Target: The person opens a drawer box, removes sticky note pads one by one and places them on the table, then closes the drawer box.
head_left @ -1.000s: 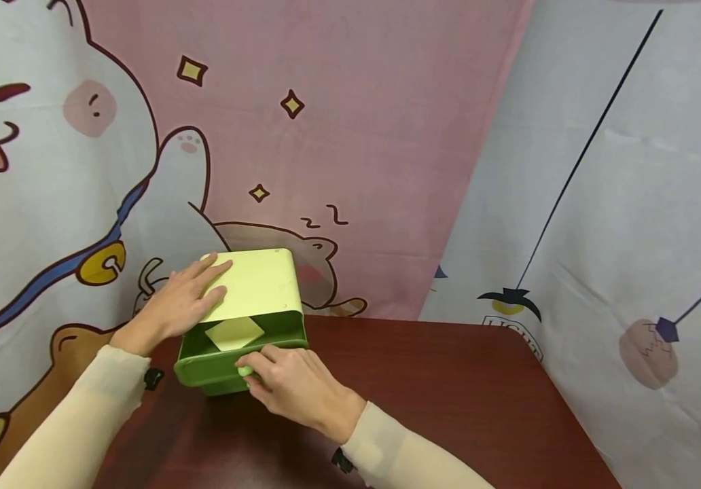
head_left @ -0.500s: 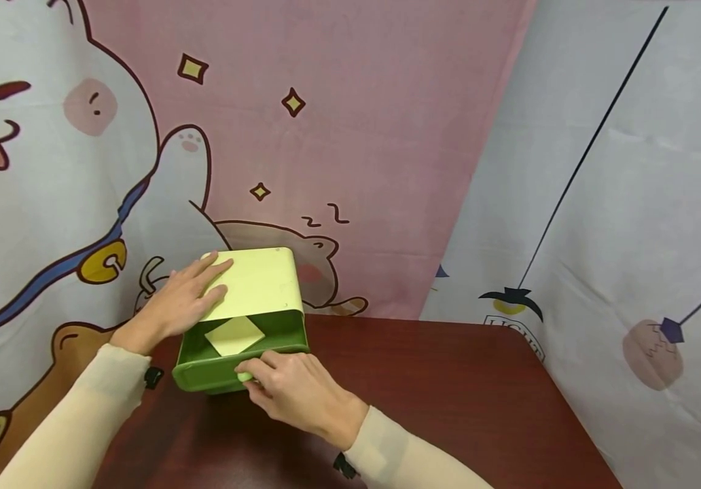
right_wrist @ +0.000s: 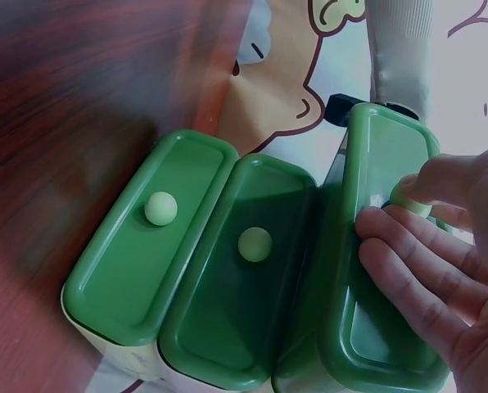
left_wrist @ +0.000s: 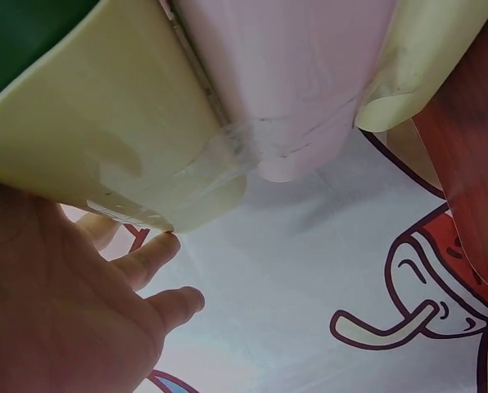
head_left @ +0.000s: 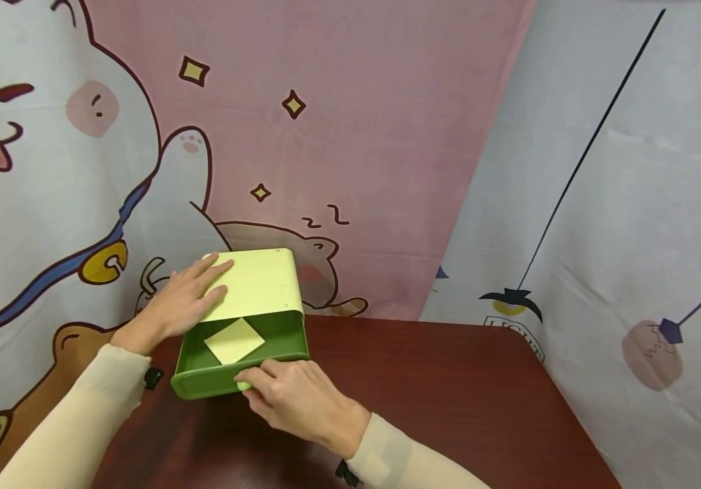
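Observation:
A small drawer cabinet [head_left: 259, 278] with a pale yellow top stands on the dark red table. My left hand [head_left: 176, 305] rests on the left part of that top, fingers extended. The top green drawer [head_left: 204, 382] is pulled out, and a pale yellow square piece [head_left: 234, 341] lies flat in it. With thumb and fingers my right hand [head_left: 304, 404] pinches the drawer's light green round knob [head_left: 244, 385]. In the right wrist view, two lower green drawers sit closed: the middle drawer [right_wrist: 228, 311] and the bottom drawer [right_wrist: 129, 270], each with a round knob.
Behind the cabinet hangs a pink and white cartoon-print cloth [head_left: 387, 170]. A pale printed cloth [head_left: 619, 204] hangs to the right. The reddish-brown table [head_left: 448, 394] extends right of the cabinet to its right edge.
My right hand has drawn the top drawer further out toward me, so more of its inside and of the yellow square shows. The left hand stays on the cabinet top.

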{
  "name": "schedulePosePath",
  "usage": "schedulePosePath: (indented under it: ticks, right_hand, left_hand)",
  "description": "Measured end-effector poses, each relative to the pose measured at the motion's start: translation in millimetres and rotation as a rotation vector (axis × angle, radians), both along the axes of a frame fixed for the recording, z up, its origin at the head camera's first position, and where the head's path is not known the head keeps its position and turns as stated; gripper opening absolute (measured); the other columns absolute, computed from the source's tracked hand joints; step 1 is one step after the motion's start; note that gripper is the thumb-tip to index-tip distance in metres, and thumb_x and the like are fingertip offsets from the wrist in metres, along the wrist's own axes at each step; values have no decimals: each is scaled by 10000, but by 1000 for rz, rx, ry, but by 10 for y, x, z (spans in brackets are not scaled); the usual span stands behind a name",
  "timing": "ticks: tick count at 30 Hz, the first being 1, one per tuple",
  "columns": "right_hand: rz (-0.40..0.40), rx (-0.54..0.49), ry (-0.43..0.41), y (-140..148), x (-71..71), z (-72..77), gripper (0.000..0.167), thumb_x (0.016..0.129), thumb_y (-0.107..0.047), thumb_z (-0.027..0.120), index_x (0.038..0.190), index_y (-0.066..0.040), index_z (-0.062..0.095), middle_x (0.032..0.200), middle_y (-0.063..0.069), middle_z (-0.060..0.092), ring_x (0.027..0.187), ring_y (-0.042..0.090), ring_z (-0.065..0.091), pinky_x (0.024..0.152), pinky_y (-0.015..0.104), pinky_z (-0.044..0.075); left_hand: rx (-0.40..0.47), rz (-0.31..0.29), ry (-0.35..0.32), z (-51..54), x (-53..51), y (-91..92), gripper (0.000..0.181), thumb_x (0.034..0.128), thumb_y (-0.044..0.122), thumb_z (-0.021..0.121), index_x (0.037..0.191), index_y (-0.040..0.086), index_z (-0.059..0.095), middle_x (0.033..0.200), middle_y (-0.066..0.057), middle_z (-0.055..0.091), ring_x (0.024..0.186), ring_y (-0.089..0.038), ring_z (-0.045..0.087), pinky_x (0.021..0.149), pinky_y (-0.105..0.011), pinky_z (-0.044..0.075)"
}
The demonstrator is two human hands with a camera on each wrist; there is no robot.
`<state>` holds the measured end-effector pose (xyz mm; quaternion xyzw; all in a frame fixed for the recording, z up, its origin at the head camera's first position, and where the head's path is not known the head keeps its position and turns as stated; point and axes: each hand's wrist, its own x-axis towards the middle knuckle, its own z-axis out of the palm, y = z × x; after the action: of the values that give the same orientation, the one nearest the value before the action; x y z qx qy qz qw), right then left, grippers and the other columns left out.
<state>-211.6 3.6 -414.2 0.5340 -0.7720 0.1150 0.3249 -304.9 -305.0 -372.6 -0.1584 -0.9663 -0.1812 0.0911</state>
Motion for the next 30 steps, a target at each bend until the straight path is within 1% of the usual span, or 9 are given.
schedulePosePath:
  ticks: [9,14,18,25,30]
  right_hand:
    - [8,4,3,10,57,-22,213,1033,-209,906,1229,-210,824,972,-104,797,702,5,728,595,108,540]
    - [-3,23,22,21,79,-29,190,1043,-236,895,1220,-226,826,979,-120,797,705,0,729,615,97,544]
    - [-1,32,22,30,95,-38,173,1052,-247,886,1213,-228,826,978,-125,795,699,0,723,628,89,542]
    - [15,22,24,51,129,-49,171,1052,-236,888,1211,-219,828,962,-115,795,696,11,730,605,137,565]
    - [20,33,34,66,157,-50,174,1047,-234,893,1206,-225,824,970,-129,801,701,-4,725,610,115,550]
  left_hand:
    - [-4,6,-4,-23,-16,-14,682,1262,518,384,1860,192,335,1945,-272,187,1724,-682,243,1303,-970,139]
    - [-6,9,-8,-26,-21,-7,687,1263,531,369,1864,201,322,1949,-265,176,1727,-679,237,1308,-968,132]
    - [-2,11,-11,-30,-15,-10,690,1262,534,371,1864,201,325,1949,-265,177,1726,-681,236,1308,-966,132]
    - [3,7,-6,-27,-6,-7,687,1262,532,374,1862,201,328,1948,-267,178,1718,-691,242,1304,-970,133]
    - [4,3,-3,-22,-5,-8,687,1261,530,376,1860,196,334,1945,-272,183,1713,-700,244,1298,-975,136]
